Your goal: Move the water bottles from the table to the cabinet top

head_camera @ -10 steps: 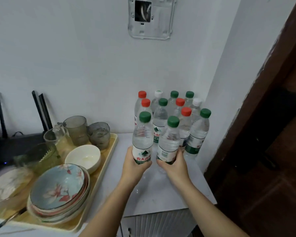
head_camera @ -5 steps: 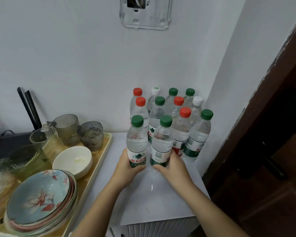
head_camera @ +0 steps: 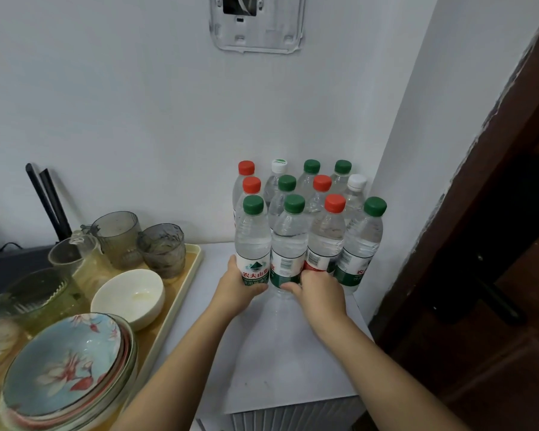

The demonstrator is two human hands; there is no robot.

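Both arms are stretched out ahead of me, forearms converging toward the corner, a bottle in each hand. My left hand (head_camera: 235,290) is wrapped low around the left bottle (head_camera: 252,244), the green-capped one with the white label: fingers curl up its outer side and the thumb crosses the front. My right hand (head_camera: 319,290) grips the right bottle (head_camera: 288,247), also green-capped, with the barcode facing me. The thumb hooks across its lower front while the fingers tuck in behind, so I can't see them. The two stand upright, touching side by side, over the white cabinet top (head_camera: 277,353). I can't tell if their bases are down on it. They sit right at the front of the other bottles (head_camera: 325,241), which are packed in rows back to the wall (head_camera: 137,104). Off to my left is a tray (head_camera: 193,259) with a white bowl (head_camera: 128,295), stacked plates (head_camera: 66,368) and glasses (head_camera: 162,250).
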